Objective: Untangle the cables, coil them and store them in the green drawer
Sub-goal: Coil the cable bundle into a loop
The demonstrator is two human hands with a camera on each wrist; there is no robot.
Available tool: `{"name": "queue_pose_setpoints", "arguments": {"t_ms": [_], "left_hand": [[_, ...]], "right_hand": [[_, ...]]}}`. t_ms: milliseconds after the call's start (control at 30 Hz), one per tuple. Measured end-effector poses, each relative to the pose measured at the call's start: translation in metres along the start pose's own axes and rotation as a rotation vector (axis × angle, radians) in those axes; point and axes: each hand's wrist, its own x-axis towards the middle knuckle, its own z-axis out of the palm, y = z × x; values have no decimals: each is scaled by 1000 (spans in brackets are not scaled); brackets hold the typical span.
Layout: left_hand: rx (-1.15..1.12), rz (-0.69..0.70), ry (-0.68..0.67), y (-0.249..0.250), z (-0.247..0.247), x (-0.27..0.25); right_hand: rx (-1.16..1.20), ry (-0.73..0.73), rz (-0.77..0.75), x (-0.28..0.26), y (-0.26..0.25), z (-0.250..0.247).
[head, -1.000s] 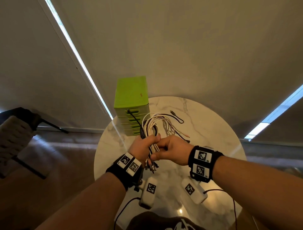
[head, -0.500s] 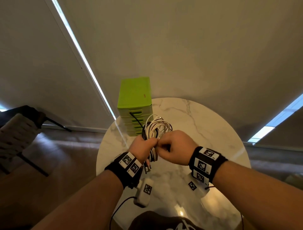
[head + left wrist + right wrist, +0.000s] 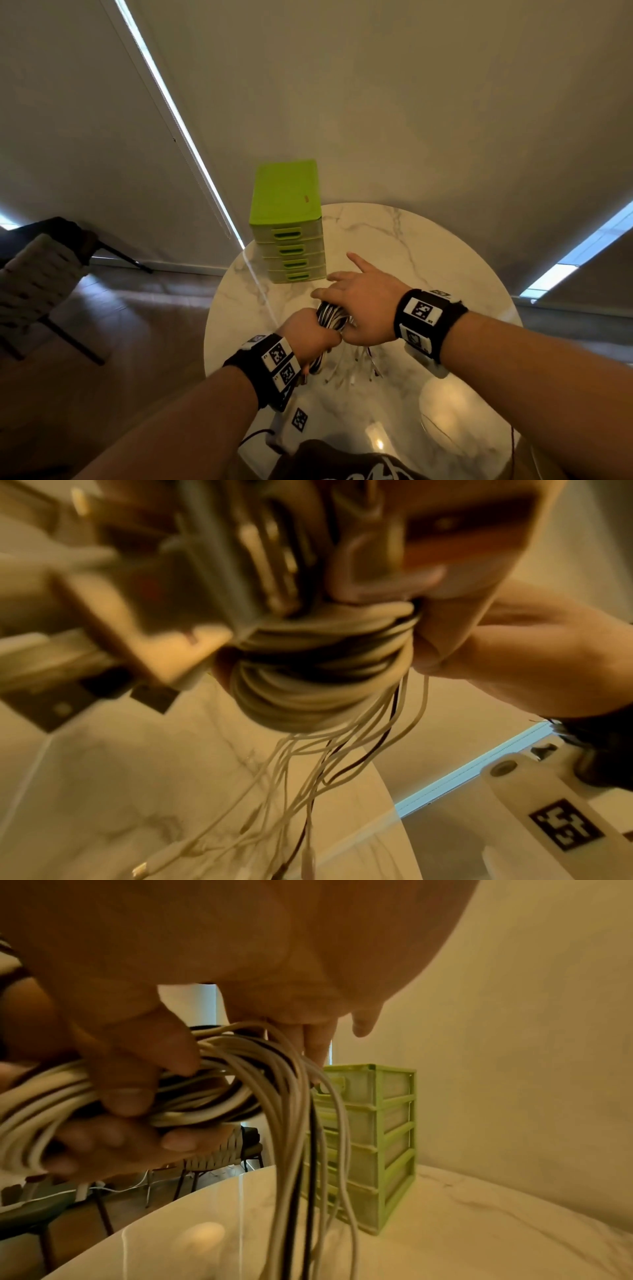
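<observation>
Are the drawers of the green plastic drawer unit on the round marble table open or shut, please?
Shut. All four drawer fronts of the green plastic drawer unit sit flush in one stack, none pulled out.

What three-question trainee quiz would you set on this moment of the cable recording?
1. True or false: a drawer of the green drawer unit stands open.
2. Which hand grips the cable bundle? A left hand; B right hand.
3. Fill in: the bundle's loose ends hang toward the ___ table.

Key: 1 false, all look closed; 2 A, the right hand's fingers are spread over the bundle; 3 marble.
</observation>
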Motion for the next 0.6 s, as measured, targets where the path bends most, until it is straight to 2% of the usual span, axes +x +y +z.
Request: {"name": "queue_pose_setpoints", "arguments": {"t_ms": [367,500,600], "left_hand": [[-38,-1,-85,-3,0,4],[3,-3,-74,-3,9,2],[15,-16,-74,-4,19,-1]], "right_hand": [[-33,50,48,3,-2,22],[35,-23,112,6,-11,23],[3,-116,89,4,-11,24]]}}
